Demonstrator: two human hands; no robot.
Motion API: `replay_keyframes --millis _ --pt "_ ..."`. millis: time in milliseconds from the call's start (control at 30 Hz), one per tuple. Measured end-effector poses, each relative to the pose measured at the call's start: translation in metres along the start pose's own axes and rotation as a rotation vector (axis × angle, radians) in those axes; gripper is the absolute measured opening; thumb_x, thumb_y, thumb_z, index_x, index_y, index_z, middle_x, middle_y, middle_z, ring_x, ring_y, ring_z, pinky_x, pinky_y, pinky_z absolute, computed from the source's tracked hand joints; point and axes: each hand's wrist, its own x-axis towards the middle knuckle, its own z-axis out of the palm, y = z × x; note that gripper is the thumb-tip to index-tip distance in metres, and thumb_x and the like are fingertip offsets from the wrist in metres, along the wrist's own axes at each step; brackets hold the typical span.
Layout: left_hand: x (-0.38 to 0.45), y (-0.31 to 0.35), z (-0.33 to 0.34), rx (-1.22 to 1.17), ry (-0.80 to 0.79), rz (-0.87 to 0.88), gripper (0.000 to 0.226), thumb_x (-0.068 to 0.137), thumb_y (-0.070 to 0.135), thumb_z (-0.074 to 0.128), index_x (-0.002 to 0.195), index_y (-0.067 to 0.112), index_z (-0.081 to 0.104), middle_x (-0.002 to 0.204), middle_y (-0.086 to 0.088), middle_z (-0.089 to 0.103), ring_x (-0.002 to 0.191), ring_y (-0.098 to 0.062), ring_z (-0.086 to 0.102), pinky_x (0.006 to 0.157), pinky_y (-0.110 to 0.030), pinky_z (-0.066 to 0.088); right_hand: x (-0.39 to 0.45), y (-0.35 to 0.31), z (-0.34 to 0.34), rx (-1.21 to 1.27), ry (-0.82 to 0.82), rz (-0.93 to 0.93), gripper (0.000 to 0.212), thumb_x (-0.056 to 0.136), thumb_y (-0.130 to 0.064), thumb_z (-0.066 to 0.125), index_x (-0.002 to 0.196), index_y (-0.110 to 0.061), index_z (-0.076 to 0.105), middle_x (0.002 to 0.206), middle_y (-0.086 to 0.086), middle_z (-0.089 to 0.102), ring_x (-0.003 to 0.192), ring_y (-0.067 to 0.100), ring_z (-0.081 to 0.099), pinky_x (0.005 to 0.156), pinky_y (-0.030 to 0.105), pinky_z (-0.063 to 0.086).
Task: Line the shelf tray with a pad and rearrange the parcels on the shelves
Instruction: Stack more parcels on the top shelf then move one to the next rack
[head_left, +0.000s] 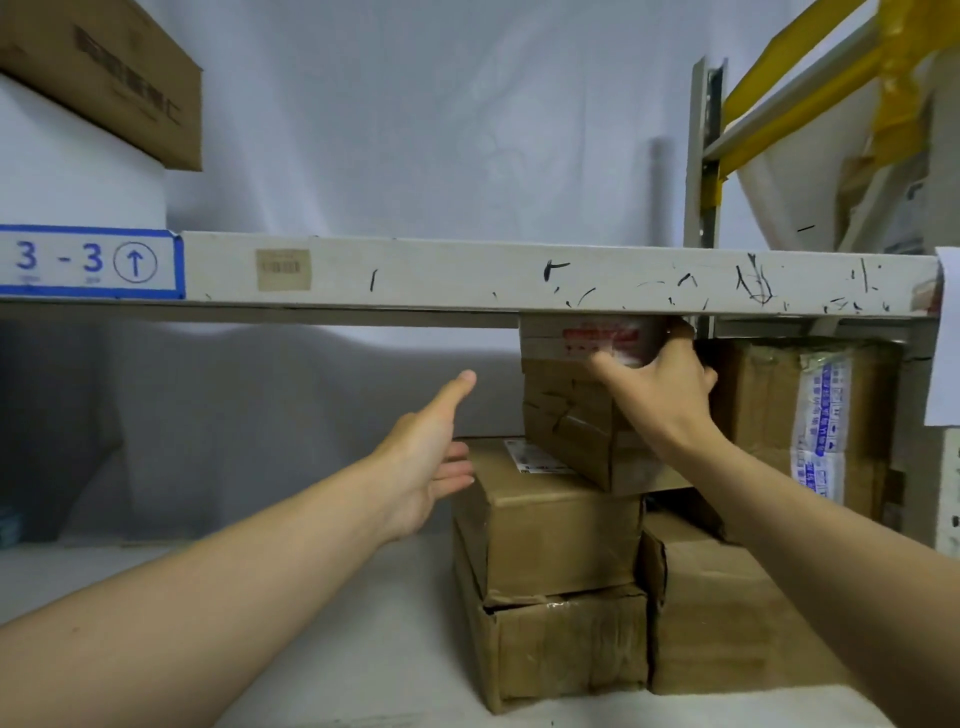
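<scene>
A stack of brown cardboard parcels stands on the lower shelf at centre right. On top, just under the shelf beam, lies a small parcel with red print (597, 340). My right hand (660, 395) grips its right end, thumb across the front. It rests on a taped brown parcel (569, 426), which sits on a larger box (561, 525) bearing a white label. Beneath that one is another box (566, 649). My left hand (431, 457) hovers with straight fingers, left of the stack, touching nothing.
The white shelf beam (467, 275) marked 3-3 crosses the view above the stack. More parcels stand to the right: a low box (727, 613) and a tall taped one (810, 421). A brown box (114, 78) sits on the upper shelf at left. Grey cloth hangs behind.
</scene>
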Motion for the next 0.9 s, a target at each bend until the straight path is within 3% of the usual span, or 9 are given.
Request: replay_keyframes --millis 100,233,300,400,567,667,767,833,900 --pt "-0.001 0.006 -0.004 -0.074 -0.06 -0.027 0.085 0.086 0.058 0.063 0.151 0.014 0.032 0.14 -0.024 0.05 0.114 -0.037 0.061 0.098 -0.044 0.054 0.001 0.001 0.001 0.003 -0.012 0.009 0.074 0.063 -0.066 0.063 0.116 -0.015 0.054 0.113 0.006 0.061 0.122 0.035 0.044 0.099 0.042 0.029" --pt "0.0 0.01 -0.005 -0.054 -0.099 -0.016 0.086 0.085 0.057 0.066 0.153 0.018 0.03 0.145 -0.02 0.047 0.114 -0.035 0.062 0.1 -0.044 0.053 -0.001 -0.016 0.005 0.001 -0.099 0.037 0.054 0.06 -0.065 0.062 0.088 -0.02 0.061 0.096 0.005 0.067 0.113 0.036 0.053 0.111 0.049 0.027" --pt "-0.001 0.011 -0.005 -0.057 -0.116 -0.02 0.086 0.084 0.057 0.067 0.153 0.019 0.03 0.145 -0.019 0.047 0.114 -0.035 0.062 0.1 -0.044 0.053 0.001 -0.02 0.005 0.004 -0.144 0.077 0.054 0.057 -0.067 0.064 0.081 -0.02 0.065 0.093 0.004 0.071 0.113 0.038 0.057 0.114 0.052 0.03" --pt "-0.001 0.013 -0.002 -0.086 -0.138 -0.033 0.087 0.084 0.056 0.068 0.153 0.02 0.029 0.145 -0.02 0.046 0.113 -0.035 0.062 0.1 -0.045 0.053 0.007 -0.017 0.002 0.009 -0.21 0.125 0.058 0.053 -0.066 0.07 0.091 -0.023 0.07 0.101 -0.001 0.072 0.115 0.035 0.058 0.109 0.057 0.04" --pt "0.001 0.02 0.005 -0.199 -0.154 -0.062 0.091 0.083 0.056 0.069 0.154 0.019 0.026 0.147 -0.024 0.042 0.116 -0.038 0.061 0.1 -0.045 0.053 0.017 -0.006 -0.002 0.064 -0.252 0.127 0.06 0.05 -0.062 0.079 0.099 -0.027 0.069 0.108 -0.004 0.071 0.116 0.033 0.06 0.107 0.061 0.041" --pt "0.005 0.03 0.009 -0.273 -0.164 -0.074 0.091 0.084 0.056 0.069 0.155 0.019 0.025 0.147 -0.026 0.04 0.116 -0.037 0.061 0.1 -0.045 0.053 0.009 -0.024 -0.008 0.093 -0.316 0.123 0.049 0.062 -0.045 0.08 0.106 -0.025 0.069 0.109 -0.002 0.071 0.112 0.026 0.062 0.101 0.047 0.049" --pt "0.01 0.038 0.015 -0.342 -0.156 -0.097 0.091 0.085 0.053 0.07 0.155 0.019 0.023 0.149 -0.027 0.036 0.116 -0.038 0.061 0.097 -0.045 0.055 0.012 -0.025 -0.012 0.104 -0.413 0.117 0.036 0.079 -0.026 0.076 0.112 -0.014 0.067 0.109 0.004 0.067 0.105 0.022 0.06 0.077 0.028 0.047" --pt "0.015 0.042 0.018 -0.382 -0.152 -0.115 0.087 0.086 0.05 0.07 0.154 0.019 0.025 0.15 -0.028 0.036 0.118 -0.039 0.06 0.098 -0.046 0.054 0.014 -0.025 -0.013 0.092 -0.455 0.131 0.028 0.082 -0.026 0.072 0.107 -0.014 0.066 0.107 0.003 0.063 0.099 0.019 0.056 0.075 0.028 0.042" --pt "0.022 0.047 0.02 -0.419 -0.158 -0.119 0.068 0.086 0.047 0.071 0.138 0.016 0.041 0.143 -0.027 0.044 0.118 -0.041 0.059 0.101 -0.049 0.052 0.015 -0.028 -0.013 0.076 -0.495 0.158 0.025 0.081 -0.032 0.07 0.101 -0.018 0.065 0.107 0.003 0.061 0.099 0.02 0.054 0.081 0.033 0.04"
